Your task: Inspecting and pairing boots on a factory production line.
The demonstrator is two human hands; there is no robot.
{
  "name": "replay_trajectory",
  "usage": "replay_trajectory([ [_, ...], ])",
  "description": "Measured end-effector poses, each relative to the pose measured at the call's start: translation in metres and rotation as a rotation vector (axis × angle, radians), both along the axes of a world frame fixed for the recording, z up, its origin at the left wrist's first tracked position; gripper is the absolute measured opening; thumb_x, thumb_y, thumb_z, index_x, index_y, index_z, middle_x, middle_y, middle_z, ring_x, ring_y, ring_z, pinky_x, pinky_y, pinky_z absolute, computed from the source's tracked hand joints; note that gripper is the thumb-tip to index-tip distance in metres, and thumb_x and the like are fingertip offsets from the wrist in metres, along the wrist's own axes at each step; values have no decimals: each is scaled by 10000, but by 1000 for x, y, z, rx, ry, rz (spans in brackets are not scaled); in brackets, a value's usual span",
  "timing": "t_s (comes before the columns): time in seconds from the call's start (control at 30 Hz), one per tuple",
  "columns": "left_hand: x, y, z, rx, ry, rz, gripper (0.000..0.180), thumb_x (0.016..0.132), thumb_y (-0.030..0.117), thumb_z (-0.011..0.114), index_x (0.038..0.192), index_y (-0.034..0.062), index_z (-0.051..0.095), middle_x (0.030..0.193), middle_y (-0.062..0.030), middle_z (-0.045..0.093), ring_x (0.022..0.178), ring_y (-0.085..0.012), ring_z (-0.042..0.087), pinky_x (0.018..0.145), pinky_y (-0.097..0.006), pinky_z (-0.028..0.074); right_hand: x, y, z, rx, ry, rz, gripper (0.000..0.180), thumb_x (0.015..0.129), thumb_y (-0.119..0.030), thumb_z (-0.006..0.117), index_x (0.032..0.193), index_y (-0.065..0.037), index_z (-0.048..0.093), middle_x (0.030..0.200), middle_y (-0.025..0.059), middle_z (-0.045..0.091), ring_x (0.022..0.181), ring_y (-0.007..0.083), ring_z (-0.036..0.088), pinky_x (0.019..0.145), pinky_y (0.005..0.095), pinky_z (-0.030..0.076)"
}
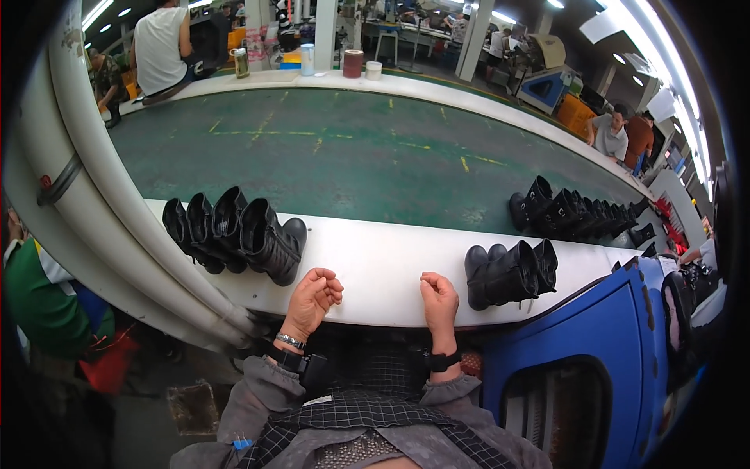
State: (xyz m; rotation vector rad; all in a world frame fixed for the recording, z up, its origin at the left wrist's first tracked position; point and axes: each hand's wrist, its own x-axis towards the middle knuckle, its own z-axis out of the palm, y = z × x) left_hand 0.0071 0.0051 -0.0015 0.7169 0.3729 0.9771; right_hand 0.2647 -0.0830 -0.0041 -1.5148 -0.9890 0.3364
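Observation:
My left hand [312,300] hovers over the front edge of the white ledge [375,270], its fingers curled in toward the thumb. Nothing shows in it. Just beyond it stands a black ankle boot [269,242], the rightmost in a row of several upright boots [212,227]. Across a stretch of white surface, my right hand [440,300] is loosely closed, thumb uppermost, also with nothing visible in it. To its right, close by but apart, stand upright black boots [504,273] with their open tops turned to the right.
A green belt or floor [344,156] stretches beyond the ledge. More boots with buckles [566,209] line its far right. Thick white pipes [117,172] rise at left, and a blue machine [578,344] stands at right. Other people work across the way.

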Motion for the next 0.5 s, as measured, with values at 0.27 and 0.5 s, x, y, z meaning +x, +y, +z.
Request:
replay_trajectory([
  [0.27,-6,3,-7,-43,-159,-46,211,971,173,496,1096,3,512,938,-147,615,832,-214,593,782,-329,501,-10,-4,9,72,-409,-36,64,799,-68,633,842,-28,660,946,116,694,910,298,619,824,382,494],
  [0.5,-10,3,-10,-68,-284,-134,238,974,183,501,1119,-6,514,976,-167,618,867,-229,599,812,-340,497,-11,-4,11,86,-439,-28,54,789,-56,629,828,-23,649,930,124,689,893,304,621,809,385,496],
])
